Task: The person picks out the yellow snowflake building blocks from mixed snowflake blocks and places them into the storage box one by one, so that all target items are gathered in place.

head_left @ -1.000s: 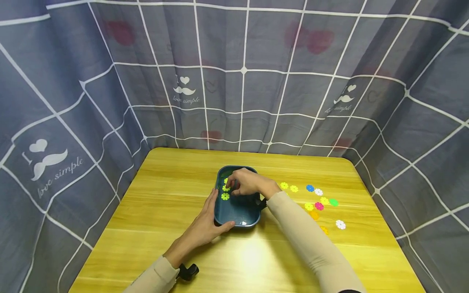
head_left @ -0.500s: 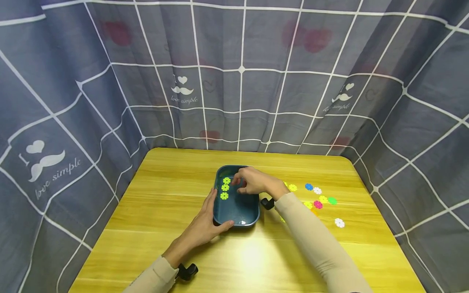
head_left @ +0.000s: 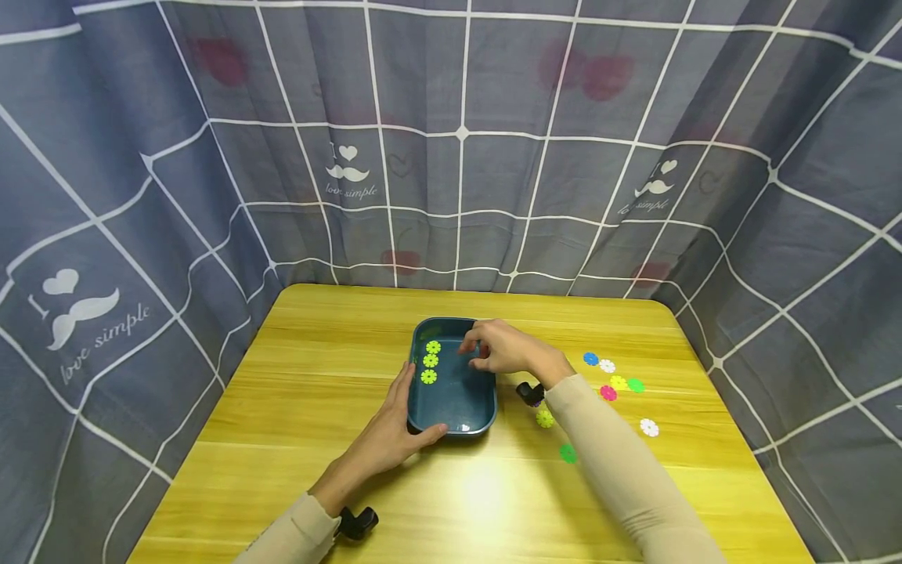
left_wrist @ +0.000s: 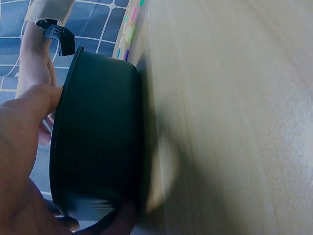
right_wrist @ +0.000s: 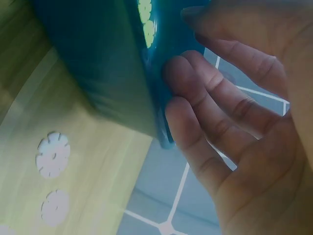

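Observation:
A dark blue-green rectangular plastic bin [head_left: 458,403] stands on the table, with three yellow-green flower-shaped discs [head_left: 430,360] in a row along its left side. My left hand [head_left: 387,435] grips the bin at its near left corner; in the left wrist view the thumb lies on the rim of the bin [left_wrist: 98,132] and fingers reach round its wall. Over the right part of the bin hovers my right hand [head_left: 503,348], fingers loosely bent. The right wrist view shows nothing between those fingers [right_wrist: 183,122], close by the rim.
Right of the bin, several loose flower discs lie scattered: blue [head_left: 590,359], white [head_left: 649,428], pink [head_left: 608,393], green [head_left: 568,453] and yellow [head_left: 545,418]. The right sleeve [head_left: 620,462] passes over that area. A grey checked curtain [head_left: 423,180] surrounds the wooden table [head_left: 331,337].
My right hand has drawn back to the right, away from the three yellow-green discs, which stay in the bin. The left hand keeps its grip on the bin.

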Available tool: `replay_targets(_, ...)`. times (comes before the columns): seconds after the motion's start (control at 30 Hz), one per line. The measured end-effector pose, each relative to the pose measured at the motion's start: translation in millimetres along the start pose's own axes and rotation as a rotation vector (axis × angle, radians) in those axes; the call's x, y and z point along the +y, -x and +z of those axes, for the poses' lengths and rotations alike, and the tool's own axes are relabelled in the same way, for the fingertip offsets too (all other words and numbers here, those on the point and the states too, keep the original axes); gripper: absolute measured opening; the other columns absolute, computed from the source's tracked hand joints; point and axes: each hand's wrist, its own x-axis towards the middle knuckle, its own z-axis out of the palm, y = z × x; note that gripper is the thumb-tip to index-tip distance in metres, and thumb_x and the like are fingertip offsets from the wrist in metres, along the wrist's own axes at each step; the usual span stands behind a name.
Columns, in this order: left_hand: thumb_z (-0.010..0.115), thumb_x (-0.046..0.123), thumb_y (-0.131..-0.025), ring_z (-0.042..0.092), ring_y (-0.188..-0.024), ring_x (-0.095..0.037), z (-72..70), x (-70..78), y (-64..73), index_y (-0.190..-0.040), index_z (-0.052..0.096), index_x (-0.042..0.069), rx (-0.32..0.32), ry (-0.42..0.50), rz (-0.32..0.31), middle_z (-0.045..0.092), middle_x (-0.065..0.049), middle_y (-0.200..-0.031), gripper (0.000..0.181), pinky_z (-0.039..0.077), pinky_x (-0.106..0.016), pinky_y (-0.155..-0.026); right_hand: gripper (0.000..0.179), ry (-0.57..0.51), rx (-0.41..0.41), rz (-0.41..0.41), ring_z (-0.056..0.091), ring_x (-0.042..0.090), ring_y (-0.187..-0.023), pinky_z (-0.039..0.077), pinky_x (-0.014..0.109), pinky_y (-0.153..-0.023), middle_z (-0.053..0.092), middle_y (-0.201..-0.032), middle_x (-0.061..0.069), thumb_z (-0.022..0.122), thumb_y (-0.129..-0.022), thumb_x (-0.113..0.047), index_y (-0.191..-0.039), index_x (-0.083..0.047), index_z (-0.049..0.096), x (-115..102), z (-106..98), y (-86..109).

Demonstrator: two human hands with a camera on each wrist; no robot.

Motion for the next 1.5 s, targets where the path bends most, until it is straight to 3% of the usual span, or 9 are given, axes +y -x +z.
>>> replay_targets(0.23,0.088,0.054,-0.104,0.030,-0.177,-0.053,-0.4,0.2,0.7,-0.189,0.003,0.012,0.000,0.002,0.001,0.003,-0.016,-0.199,0.128,0.041,-0.075,-0.135,0.024,-0.018,0.005,0.006,0.076,0.011,-0.091,0.067,0.028,-0.087,0.081,-0.127,0.011,0.085,-0.107,-0.012,-0.130,-0.007,0.086,5.4,-3.2,9.3)
replay_targets(0.47,0.089,0.053,-0.103,0.033,-0.176,-0.054,-0.5,1.5,1.0,-0.189,0.004,0.012,0.003,0.001,-0.005,0.004,-0.017,-0.198,0.128,0.042,-0.076,-0.134,0.023,-0.005,0.031,-0.013,0.079,0.017,-0.091,0.071,0.044,-0.093,0.081,-0.125,0.011,0.085,-0.105,-0.010,-0.129,-0.008,0.087,8.5,-6.5,19.5)
replay_targets(0.67,0.089,0.053,-0.103,0.033,-0.176,-0.055,-0.9,2.3,1.3,-0.189,0.005,0.011,0.007,0.002,-0.004,0.004,-0.017,-0.199,0.128,0.042,-0.076,-0.134,0.023,-0.002,0.049,0.017,0.078,0.016,-0.092,0.070,0.046,-0.092,0.082,-0.123,0.010,0.086,-0.105,-0.010,-0.128,-0.012,0.088,13.2,-9.7,31.2)
replay_targets(0.8,0.089,0.053,-0.102,0.033,-0.176,-0.055,-0.9,2.2,1.4,-0.189,0.005,0.011,0.011,-0.001,-0.002,0.005,-0.018,-0.198,0.128,0.042,-0.077,-0.134,0.025,-0.023,0.056,0.028,0.080,0.022,-0.093,0.070,0.054,-0.092,0.081,-0.121,0.012,0.084,-0.103,-0.004,-0.127,-0.007,0.088,17.1,-11.0,39.6)
replay_targets(1.23,0.088,0.057,-0.102,0.034,-0.175,-0.054,-0.2,-0.6,0.3,-0.189,0.006,0.012,0.012,-0.021,-0.004,0.005,-0.015,-0.199,0.129,0.043,-0.076,-0.133,0.023,-0.013,0.084,0.011,0.081,0.020,-0.089,0.070,0.047,-0.091,0.084,-0.122,0.018,0.083,-0.103,-0.003,-0.126,-0.002,0.087,31.1,-8.8,64.0)
replay_targets(1.5,0.088,0.056,-0.102,0.033,-0.176,-0.054,1.0,-1.0,0.1,-0.189,0.006,0.012,0.013,-0.015,-0.006,0.006,-0.016,-0.199,0.128,0.043,-0.076,-0.133,0.024,-0.013,0.095,0.073,0.079,0.018,-0.090,0.070,0.049,-0.091,0.083,-0.122,0.013,0.085,-0.103,-0.004,-0.127,-0.003,0.086,44.3,-2.2,82.2)
